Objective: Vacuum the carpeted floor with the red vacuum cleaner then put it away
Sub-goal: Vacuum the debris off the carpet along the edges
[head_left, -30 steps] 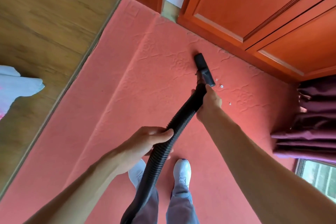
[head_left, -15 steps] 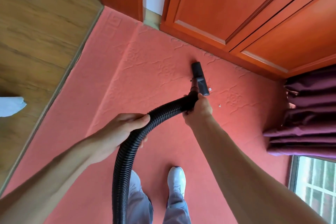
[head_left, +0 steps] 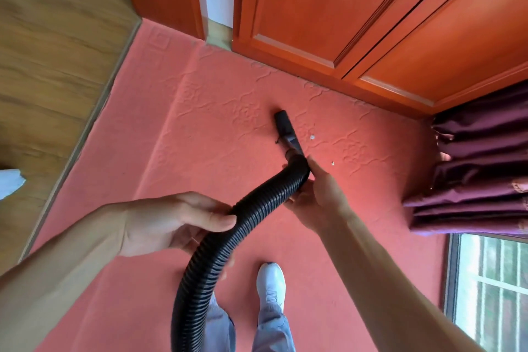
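Both hands grip the black hose (head_left: 245, 217) over red carpet (head_left: 177, 134) beside orange wooden doors (head_left: 328, 8).

Orange wooden cabinet doors (head_left: 371, 17) stand beside purple curtains (head_left: 471, 168), a window (head_left: 491, 288) and wood flooring (head_left: 51, 46).

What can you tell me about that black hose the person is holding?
The hose is black, ribbed and looks like flexible plastic. It rises from the bottom edge of the view, arches over and ends in a smooth dark nozzle tipped down onto the red carpet. The left hand holds its middle; the right hand grips near the nozzle.
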